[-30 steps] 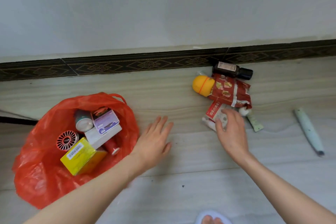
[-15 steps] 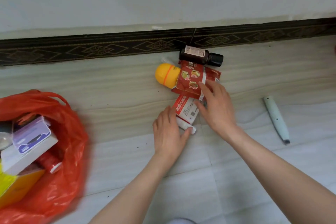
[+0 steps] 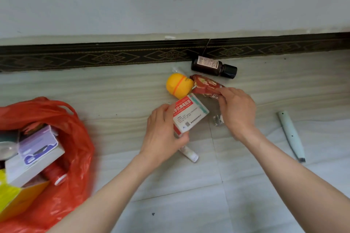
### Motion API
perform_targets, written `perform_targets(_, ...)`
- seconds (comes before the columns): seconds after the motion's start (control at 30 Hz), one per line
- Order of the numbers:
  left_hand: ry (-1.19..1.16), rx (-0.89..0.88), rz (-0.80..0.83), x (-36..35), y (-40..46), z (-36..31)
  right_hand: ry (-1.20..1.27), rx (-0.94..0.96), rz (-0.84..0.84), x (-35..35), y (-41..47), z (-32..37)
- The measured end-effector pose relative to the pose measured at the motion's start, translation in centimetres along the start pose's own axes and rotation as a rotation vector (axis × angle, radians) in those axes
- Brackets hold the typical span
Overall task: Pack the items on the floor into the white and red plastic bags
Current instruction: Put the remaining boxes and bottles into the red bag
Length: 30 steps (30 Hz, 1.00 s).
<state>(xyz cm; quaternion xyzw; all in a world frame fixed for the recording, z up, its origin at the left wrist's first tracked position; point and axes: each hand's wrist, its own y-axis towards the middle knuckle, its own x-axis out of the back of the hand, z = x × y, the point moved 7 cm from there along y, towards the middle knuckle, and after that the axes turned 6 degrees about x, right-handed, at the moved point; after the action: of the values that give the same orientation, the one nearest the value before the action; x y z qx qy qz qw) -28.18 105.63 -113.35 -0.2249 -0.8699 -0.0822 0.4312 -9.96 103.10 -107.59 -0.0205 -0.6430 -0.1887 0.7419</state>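
Nearest, at the left edge, the red bag (image 3: 75, 138) lies slumped open on the floor (image 3: 189, 204), its mouth turned up so things can be dropped straight in; it already holds a white box (image 3: 34, 164), a yellow box (image 3: 11, 196) and a red cap (image 3: 56, 176), so packing looks well under way. No white bag is in view. A small white tube (image 3: 189, 154) lies on the floor just below the left hand (image 3: 162, 134), which grips a red-and-white box (image 3: 189, 115) by its near end, thumb underneath and fingers over the top, tilted up off the floor, probably on its way to the bag. Beside it the right hand (image 3: 236, 111) pinches the red packet (image 3: 206, 86), its fingers curled on the near edge; a clear wrapper (image 3: 217, 120) shows under the palm. A pale pen-like tool (image 3: 290, 135) lies well apart to the right. Farther off, a yellow capsule (image 3: 179, 86) touches the packet, and a dark bottle (image 3: 213, 66) lies on its side against the skirting (image 3: 94, 56), where it cannot roll further.
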Motion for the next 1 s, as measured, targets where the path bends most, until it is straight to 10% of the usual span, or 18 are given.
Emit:
perform_targets(0.43, 0.278, -0.105, -0.050, 18.1, -3.6, 0.2, 0.136, 0.001, -0.133, 9.6, 2.7, 10.6)
perform_targets(1.0, 0.120, 0.523, -0.438, 26.3, -21.1, 19.3, 0.645, 0.286, 0.314, 4.2, -3.4, 33.3)
